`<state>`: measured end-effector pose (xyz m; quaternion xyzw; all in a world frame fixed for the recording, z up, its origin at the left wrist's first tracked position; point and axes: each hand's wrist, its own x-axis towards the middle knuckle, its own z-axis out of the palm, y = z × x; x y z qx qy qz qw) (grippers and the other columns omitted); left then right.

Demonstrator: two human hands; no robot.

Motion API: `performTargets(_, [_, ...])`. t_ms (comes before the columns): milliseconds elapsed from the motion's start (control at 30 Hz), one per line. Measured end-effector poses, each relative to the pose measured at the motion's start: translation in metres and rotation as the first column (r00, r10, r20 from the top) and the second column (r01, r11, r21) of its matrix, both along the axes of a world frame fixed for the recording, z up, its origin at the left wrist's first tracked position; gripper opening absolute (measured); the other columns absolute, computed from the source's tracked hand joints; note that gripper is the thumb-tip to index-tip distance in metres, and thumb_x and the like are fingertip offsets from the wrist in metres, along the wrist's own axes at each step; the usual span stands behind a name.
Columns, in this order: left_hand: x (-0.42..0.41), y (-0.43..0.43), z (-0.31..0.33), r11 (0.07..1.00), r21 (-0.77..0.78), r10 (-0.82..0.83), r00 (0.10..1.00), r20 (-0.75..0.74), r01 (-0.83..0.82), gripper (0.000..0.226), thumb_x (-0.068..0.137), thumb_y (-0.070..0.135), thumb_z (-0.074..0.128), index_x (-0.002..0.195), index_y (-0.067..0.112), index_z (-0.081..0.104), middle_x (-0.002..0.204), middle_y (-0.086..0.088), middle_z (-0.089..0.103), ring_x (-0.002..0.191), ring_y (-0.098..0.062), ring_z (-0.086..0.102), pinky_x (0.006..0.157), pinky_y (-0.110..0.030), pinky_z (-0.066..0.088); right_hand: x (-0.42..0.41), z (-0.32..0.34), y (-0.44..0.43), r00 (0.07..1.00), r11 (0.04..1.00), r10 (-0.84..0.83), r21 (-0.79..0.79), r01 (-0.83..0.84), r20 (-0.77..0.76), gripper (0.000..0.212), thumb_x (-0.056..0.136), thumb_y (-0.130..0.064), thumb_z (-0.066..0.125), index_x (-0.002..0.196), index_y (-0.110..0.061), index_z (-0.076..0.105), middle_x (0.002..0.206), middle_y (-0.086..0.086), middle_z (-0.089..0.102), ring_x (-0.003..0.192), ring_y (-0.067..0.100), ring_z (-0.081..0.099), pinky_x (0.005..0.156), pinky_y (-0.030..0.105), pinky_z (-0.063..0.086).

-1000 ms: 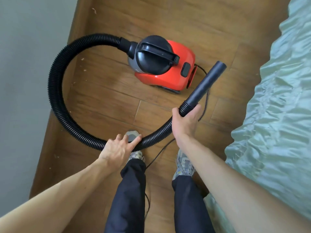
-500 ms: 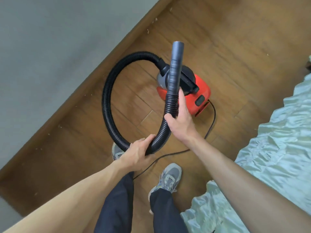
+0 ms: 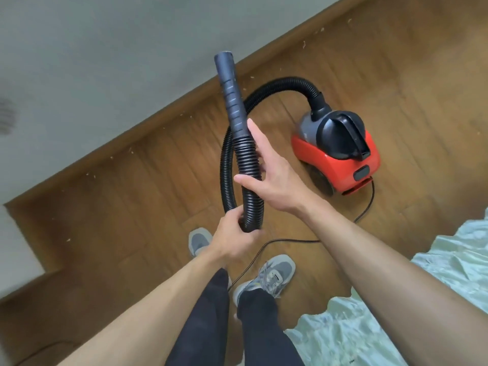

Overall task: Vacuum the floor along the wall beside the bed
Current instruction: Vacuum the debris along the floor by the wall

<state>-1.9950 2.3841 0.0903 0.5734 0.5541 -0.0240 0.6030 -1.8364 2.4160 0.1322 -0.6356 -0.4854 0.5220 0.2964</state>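
We are readying the hose (image 3: 244, 154), left hand (image 3: 232, 233) gripping it, right hand (image 3: 272, 178) flat against it; nozzle (image 3: 231, 96) needs lowering toward the wall (image 3: 105, 62)

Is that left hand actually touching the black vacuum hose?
Touching. The head view shows the left hand with its fingers curled round the lower bend of the hose, with no gap between them.
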Motion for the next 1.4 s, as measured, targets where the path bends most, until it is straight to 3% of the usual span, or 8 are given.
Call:
performTargets(100, [-0.018,0.004,0.008,0.985,-0.088,0.154,0.986,0.061,-0.149,0.021,0.077,0.014,0.081,0.084,0.019,0.061,0.078,0.004,0.063,0.072,-0.008,0.057,0.072,-0.026,0.049,-0.020,0.000,0.017,0.994,0.995,0.095,-0.028,-0.096,-0.051,0.091,0.092,-0.021,0.064,0.156,-0.040,0.002,0.130,0.007,0.058,0.114,0.022,0.057,0.102,0.040,0.048])
performTargets(300, [-0.061,0.014,0.017,0.917,-0.198,0.375,0.916,0.140,-0.345,0.041,0.079,0.006,0.080,0.117,0.012,0.065,0.109,-0.011,0.073,0.105,-0.023,0.066,0.099,-0.044,0.053,-0.055,0.002,0.059,0.953,0.951,0.225,-0.168,-0.260,-0.201,0.084,0.097,-0.016,0.056,0.154,-0.050,0.004,0.121,-0.017,0.054,0.108,0.003,0.061,0.094,0.030,0.053])
performTargets(367, [-0.073,0.019,0.019,0.893,-0.243,0.426,0.887,0.179,-0.380,0.056,0.082,0.004,0.077,0.131,0.024,0.058,0.113,-0.002,0.074,0.112,-0.016,0.066,0.098,-0.035,0.053,-0.067,-0.001,0.074,0.944,0.940,0.225,-0.202,-0.275,-0.240,0.084,0.097,-0.015,0.058,0.153,-0.051,0.006,0.120,-0.010,0.055,0.095,0.003,0.065,0.080,0.027,0.057])
performTargets(467, [-0.090,0.028,0.024,0.867,-0.296,0.473,0.848,0.237,-0.401,0.064,0.089,0.001,0.070,0.137,0.037,0.047,0.116,0.000,0.073,0.113,-0.010,0.065,0.089,-0.020,0.053,-0.089,-0.005,0.096,0.940,0.928,0.188,-0.263,-0.265,-0.283,0.083,0.096,-0.013,0.061,0.152,-0.051,0.014,0.121,0.002,0.057,0.098,0.024,0.069,0.074,0.037,0.062])
performTargets(667, [-0.127,0.040,0.024,0.775,-0.338,0.620,0.745,0.245,-0.534,0.086,0.094,0.000,0.065,0.149,0.050,0.021,0.128,0.003,0.068,0.121,-0.006,0.062,0.096,-0.023,0.051,-0.132,-0.017,0.135,0.927,0.892,0.242,-0.311,-0.330,-0.287,0.066,0.096,-0.011,0.061,0.147,-0.043,0.032,0.123,0.010,0.051,0.097,0.026,0.067,0.072,0.046,0.062])
performTargets(767, [-0.143,0.047,0.028,0.764,-0.320,0.640,0.723,0.261,-0.560,0.095,0.094,-0.001,0.063,0.151,0.055,0.012,0.134,0.004,0.063,0.121,-0.007,0.062,0.097,-0.015,0.050,-0.150,-0.024,0.154,0.925,0.853,0.263,-0.381,-0.356,-0.276,0.064,0.095,-0.013,0.063,0.145,-0.041,0.034,0.124,0.007,0.052,0.100,0.027,0.069,0.071,0.047,0.062])
performTargets(1067, [-0.178,0.062,0.028,0.744,-0.284,0.668,0.681,0.298,-0.605,0.091,0.091,0.000,0.066,0.143,0.064,0.027,0.137,-0.003,0.058,0.111,-0.023,0.065,0.104,-0.045,0.051,-0.209,-0.041,0.192,0.892,0.693,0.365,-0.562,-0.452,-0.267,0.065,0.090,-0.020,0.071,0.143,-0.040,0.039,0.125,0.005,0.059,0.106,0.024,0.067,0.069,0.046,0.062])
performTargets(1400, [-0.211,0.029,0.020,0.594,-0.339,0.804,0.529,0.272,-0.729,0.090,0.086,0.001,0.073,0.144,0.056,0.032,0.144,-0.005,0.051,0.122,-0.030,0.057,0.106,-0.050,0.048,-0.277,-0.052,0.188,0.754,0.437,0.577,-0.661,-0.610,-0.313,0.067,0.095,-0.011,0.063,0.148,-0.041,0.035,0.127,0.004,0.056,0.103,0.026,0.068,0.073,0.047,0.062])
